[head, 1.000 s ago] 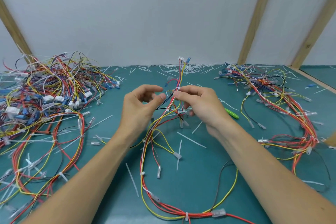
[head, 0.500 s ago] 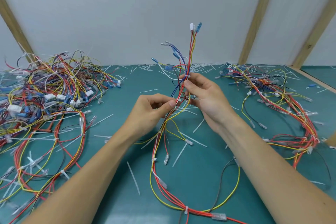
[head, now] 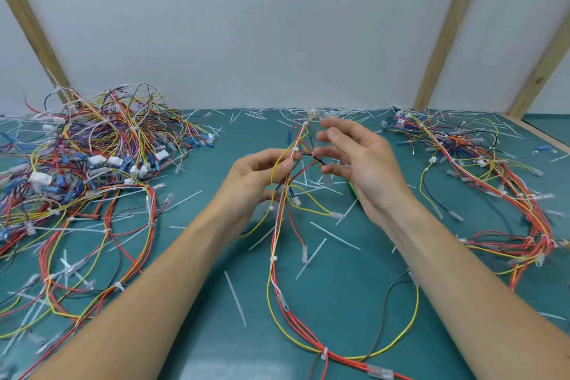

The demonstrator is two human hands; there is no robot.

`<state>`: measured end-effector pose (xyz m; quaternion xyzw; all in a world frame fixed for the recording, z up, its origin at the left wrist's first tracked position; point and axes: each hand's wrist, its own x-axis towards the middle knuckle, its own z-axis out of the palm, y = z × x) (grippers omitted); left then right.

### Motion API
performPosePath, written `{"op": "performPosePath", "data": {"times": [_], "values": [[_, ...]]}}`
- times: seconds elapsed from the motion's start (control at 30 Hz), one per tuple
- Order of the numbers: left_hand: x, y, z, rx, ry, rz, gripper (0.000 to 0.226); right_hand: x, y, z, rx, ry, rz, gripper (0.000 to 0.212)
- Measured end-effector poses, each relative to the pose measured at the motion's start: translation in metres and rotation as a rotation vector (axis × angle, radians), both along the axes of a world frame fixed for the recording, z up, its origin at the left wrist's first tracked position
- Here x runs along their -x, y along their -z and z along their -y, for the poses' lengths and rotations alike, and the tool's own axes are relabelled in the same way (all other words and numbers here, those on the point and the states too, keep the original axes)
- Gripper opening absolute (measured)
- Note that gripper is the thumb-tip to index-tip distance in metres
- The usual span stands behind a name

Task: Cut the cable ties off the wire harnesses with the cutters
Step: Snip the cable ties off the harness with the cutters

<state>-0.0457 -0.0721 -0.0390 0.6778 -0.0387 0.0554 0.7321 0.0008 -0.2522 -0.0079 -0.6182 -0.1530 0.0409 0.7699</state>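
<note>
**Harness pinched, cutters out of hand**

The harness [head: 279,256] loops near me across the table [head: 191,348] and rises centre to my left hand [head: 259,176], thumb and fingers pinching the bundle by a tie [head: 295,149]. My right hand [head: 361,163] hangs spread, holding nothing. Cutters [head: 353,190] peek green behind it. Reaching blindly, I could snag loose branches and lose that tie. Far left, a pile [head: 92,145] waits.

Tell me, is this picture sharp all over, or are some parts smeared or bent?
Head view: the right hand and the top of the held harness are smeared by motion; the left hand is sharper. The wooden posts lean outward, a wide-lens distortion. Light is soft and even, with faint shadows on the green mat and no glare.
</note>
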Motion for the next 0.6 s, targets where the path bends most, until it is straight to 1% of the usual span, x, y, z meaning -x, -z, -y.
{"op": "performPosePath", "data": {"times": [0.1,0.23,0.33,0.4,0.47,0.6], "values": [[-0.001,-0.003,-0.002,0.125,-0.016,-0.075,0.018,0.004,0.002,-0.002,0.090,0.022,0.047,0.014],[-0.003,-0.001,-0.004,0.209,-0.042,-0.106,0.025,0.009,0.009,-0.009,0.401,0.016,0.218,0.018],[-0.003,-0.001,-0.005,0.238,-0.063,-0.109,0.028,0.012,0.015,-0.013,0.548,-0.045,0.220,0.017],[-0.003,-0.001,-0.005,0.234,-0.073,-0.102,0.027,0.012,0.014,-0.012,0.550,-0.098,0.154,0.019],[-0.003,-0.001,-0.005,0.218,-0.070,-0.086,0.028,0.012,0.011,-0.009,0.497,-0.149,0.081,0.020],[-0.003,-0.002,-0.003,0.212,-0.037,-0.055,0.032,0.012,0.010,-0.005,0.494,-0.196,0.040,0.023]]}}
